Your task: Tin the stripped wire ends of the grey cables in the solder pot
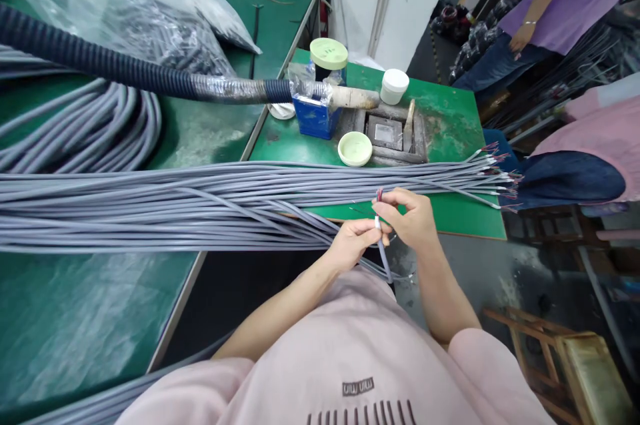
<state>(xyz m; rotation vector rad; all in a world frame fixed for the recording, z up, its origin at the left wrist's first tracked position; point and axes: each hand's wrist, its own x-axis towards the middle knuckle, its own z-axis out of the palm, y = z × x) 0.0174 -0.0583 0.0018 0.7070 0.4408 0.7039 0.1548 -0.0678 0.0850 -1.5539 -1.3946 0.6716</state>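
Note:
A grey cable (383, 255) stands nearly upright between my hands, its end stripped to a white band and a tuft of fine reddish wires (379, 195). My left hand (357, 240) pinches the cable around the white band. Above it, my right hand (407, 215) has thumb and fingers closed on the bared wires. Just beyond my hands lies a long bundle of grey cables (280, 185), running across the tables from the left. Their stripped ends (500, 175) fan out at the right edge of the green table (453, 215).
Behind the bundle are a solder pot (386, 133), a brush (409, 125), a pale green dish (355, 149), a white jar (395, 86) and a blue box (315, 117). A ribbed hose (150, 75) crosses from the left. Another person (545, 11) stands at upper right.

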